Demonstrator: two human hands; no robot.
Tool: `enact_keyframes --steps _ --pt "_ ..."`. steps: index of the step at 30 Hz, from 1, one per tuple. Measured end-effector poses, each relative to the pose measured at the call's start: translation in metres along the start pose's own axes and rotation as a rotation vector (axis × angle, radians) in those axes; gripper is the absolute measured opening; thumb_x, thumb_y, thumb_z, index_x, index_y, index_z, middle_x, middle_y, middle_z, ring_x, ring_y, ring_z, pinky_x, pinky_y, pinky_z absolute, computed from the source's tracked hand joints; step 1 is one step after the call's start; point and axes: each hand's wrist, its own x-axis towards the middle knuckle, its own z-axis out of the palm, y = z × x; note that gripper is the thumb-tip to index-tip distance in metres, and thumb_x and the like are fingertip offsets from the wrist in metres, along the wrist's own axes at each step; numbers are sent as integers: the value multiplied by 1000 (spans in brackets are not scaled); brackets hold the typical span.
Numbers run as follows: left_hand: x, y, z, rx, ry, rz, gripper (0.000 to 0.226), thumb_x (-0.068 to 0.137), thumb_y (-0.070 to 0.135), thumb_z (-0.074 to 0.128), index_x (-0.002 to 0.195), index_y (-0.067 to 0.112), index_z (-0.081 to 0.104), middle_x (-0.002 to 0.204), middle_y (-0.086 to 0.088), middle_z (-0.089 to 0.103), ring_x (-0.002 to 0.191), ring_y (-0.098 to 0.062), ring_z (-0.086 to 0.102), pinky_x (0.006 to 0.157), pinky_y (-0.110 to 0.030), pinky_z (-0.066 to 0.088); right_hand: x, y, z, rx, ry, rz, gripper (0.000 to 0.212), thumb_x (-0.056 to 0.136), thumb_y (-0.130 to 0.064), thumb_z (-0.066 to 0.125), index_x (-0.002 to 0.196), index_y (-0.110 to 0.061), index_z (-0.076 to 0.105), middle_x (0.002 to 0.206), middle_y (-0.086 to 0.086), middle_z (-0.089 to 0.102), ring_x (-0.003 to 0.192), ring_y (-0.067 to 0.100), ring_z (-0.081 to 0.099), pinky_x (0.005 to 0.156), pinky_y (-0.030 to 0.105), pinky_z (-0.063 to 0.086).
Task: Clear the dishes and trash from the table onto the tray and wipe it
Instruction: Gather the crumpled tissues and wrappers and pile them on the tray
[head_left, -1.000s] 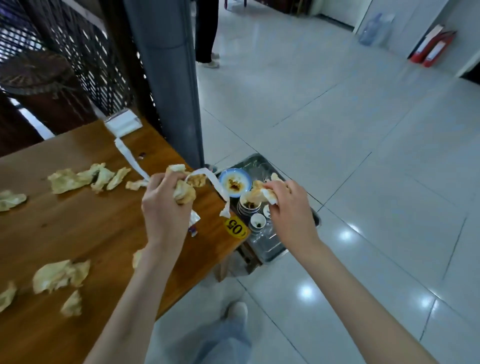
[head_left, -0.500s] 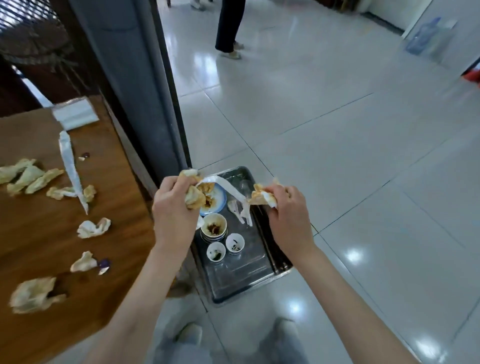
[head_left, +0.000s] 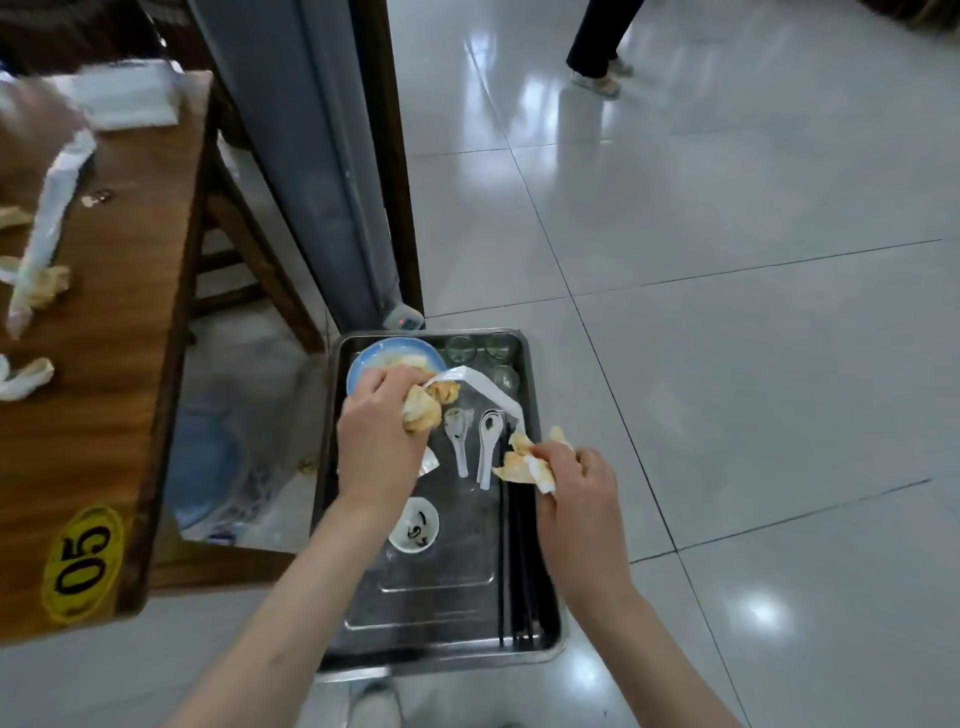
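On the metal tray there were one blue plate, two white spoons, one small white cup and three clear glasses. Two hands each held one wad of soiled napkins. The wooden table bore one yellow number sticker.

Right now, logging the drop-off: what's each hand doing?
Left hand: grips crumpled napkins over the tray.
Right hand: grips a soiled napkin wad.
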Motion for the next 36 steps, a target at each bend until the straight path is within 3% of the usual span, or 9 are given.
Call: enact_keyframes --steps 6,14,20,27,36 --pt "5 -49 80 -18 -130 8 25 73 3 72 95 14 69 95 5 55 82 -11 47 69 -4 28 19 58 73 -15 -53 -5 32 90 -8 48 120 -18 55 109 4 49 98 18 39 72 23 33" --pt "-2 -77 150 28 -212 -48 28 76 6 69 101 17 67 96 3 53 80 -9 43 66 -13 25 20 90 128 -27 -70 20 29 84 -1 58 112 -10 61 97 10 54 88 22 44 64 27 38" --pt "-6 -100 183 88 -314 -98 29 76 10 68 104 19 65 98 -2 55 87 -19 52 69 -25 33 22 101 149 -39 -63 34 29 89 -8 57 116 -15 59 104 7 54 92 18 43 67 23 36" --pt "-11 -118 201 115 -344 -267 40 77 7 70 113 21 57 112 -6 50 103 -27 49 85 -32 39 23 107 159 -28 -80 43 27 89 -8 55 115 -14 60 104 7 54 90 19 42 69 26 38" --pt "-10 -116 198 147 -413 -256 62 75 17 74 128 25 44 132 -5 36 122 -28 32 98 -34 32 23 104 168 -50 -110 65 31 86 -5 60 116 -14 59 104 8 54 89 21 44 68 30 44"
